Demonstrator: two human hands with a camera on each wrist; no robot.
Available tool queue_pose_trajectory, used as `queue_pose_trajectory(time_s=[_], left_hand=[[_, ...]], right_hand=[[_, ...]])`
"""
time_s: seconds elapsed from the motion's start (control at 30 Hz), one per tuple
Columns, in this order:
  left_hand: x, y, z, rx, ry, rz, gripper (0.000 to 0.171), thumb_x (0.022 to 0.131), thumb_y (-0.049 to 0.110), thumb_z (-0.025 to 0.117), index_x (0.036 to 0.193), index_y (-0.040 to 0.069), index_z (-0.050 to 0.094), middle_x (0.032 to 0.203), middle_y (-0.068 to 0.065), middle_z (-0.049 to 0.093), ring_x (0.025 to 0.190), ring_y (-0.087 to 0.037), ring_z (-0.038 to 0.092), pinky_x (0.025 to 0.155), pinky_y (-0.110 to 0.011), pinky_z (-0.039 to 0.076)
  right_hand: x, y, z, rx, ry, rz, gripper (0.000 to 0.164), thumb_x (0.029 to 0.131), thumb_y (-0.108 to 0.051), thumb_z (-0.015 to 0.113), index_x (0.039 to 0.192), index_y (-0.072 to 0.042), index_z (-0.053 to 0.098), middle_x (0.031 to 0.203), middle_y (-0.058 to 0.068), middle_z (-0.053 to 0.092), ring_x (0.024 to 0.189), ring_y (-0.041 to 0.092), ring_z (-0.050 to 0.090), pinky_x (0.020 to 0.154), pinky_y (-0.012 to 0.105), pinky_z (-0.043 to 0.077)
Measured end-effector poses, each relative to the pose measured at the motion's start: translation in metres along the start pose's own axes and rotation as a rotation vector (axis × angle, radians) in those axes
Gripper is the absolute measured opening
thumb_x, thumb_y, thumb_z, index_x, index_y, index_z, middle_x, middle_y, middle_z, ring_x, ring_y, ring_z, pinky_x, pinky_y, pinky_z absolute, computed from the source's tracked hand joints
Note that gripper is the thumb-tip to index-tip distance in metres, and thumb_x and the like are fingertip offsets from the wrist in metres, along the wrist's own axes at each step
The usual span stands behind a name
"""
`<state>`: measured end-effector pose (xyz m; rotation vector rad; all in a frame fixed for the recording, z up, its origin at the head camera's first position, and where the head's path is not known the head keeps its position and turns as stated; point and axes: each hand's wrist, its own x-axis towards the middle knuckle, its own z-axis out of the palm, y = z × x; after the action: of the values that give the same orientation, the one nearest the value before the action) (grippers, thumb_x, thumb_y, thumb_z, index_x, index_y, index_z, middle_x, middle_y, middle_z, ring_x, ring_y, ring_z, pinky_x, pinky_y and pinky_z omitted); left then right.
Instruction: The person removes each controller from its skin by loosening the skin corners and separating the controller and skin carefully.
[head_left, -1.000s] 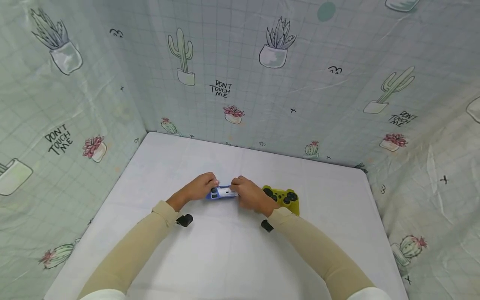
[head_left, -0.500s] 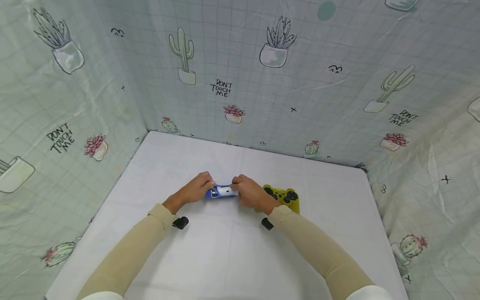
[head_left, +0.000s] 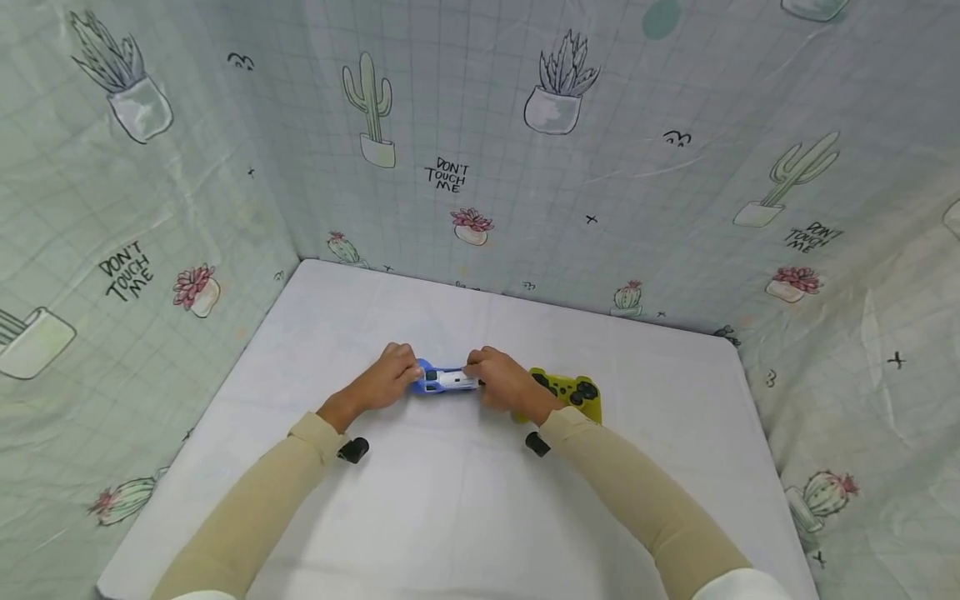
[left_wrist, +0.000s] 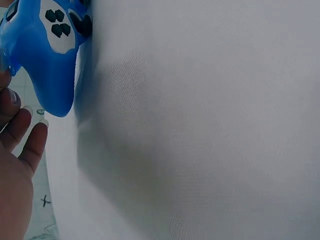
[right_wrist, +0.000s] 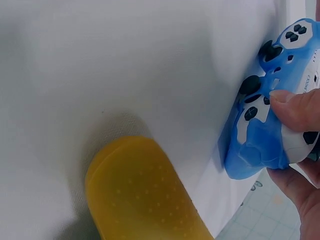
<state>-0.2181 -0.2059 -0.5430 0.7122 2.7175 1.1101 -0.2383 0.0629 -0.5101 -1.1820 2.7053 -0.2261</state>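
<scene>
A white game controller [head_left: 455, 380] in a blue silicone cover [head_left: 422, 377] is held between my two hands over the table. My right hand [head_left: 501, 383] grips its right end; the right wrist view shows the thumb [right_wrist: 295, 109] on the white shell and fingers beneath. White shell shows beside the blue cover there. At the left end, my left hand [head_left: 386, 379] pinches the cover's edge. In the left wrist view its other fingers [left_wrist: 34, 146] are apart from the blue grip, and the pinching fingertips are partly cut off by the frame.
A yellow game controller [head_left: 579, 394] lies on the white table [head_left: 442, 500], partly behind my right wrist; the right wrist view shows its dotted yellow grip [right_wrist: 145, 195]. Cactus-print curtains [head_left: 510, 167] surround the table. Black wrist devices [head_left: 354, 450] hang below both wrists.
My left hand has shifted left along the controller, showing more of the blue cover at that end. The right hand keeps its grip almost in place.
</scene>
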Motion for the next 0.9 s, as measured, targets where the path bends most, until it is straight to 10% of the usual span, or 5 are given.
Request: queue_pose_trajectory(time_s=[0.5, 0.9], left_hand=[[0.000, 0.009, 0.000, -0.310, 0.031, -0.150, 0.008, 0.101, 0.010, 0.068, 0.106, 0.007, 0.063, 0.112, -0.012, 0.064, 0.109, -0.027, 0.058, 0.091, -0.038, 0.049], [0.004, 0.041, 0.008, 0.215, 0.046, 0.106, 0.014, 0.093, 0.025, 0.080, 0.099, 0.013, 0.084, 0.113, -0.011, 0.054, 0.092, -0.019, 0.048, 0.080, -0.033, 0.044]], right_hand=[[0.002, -0.004, 0.004, 0.006, 0.015, -0.012, 0.038, 0.091, 0.003, 0.064, 0.126, -0.007, 0.075, 0.121, 0.005, 0.069, 0.106, 0.019, 0.060, 0.096, 0.033, 0.056], [0.002, -0.002, 0.000, -0.002, 0.035, -0.007, 0.036, 0.089, 0.005, 0.065, 0.120, -0.007, 0.077, 0.119, 0.005, 0.070, 0.103, 0.019, 0.061, 0.093, 0.032, 0.057]])
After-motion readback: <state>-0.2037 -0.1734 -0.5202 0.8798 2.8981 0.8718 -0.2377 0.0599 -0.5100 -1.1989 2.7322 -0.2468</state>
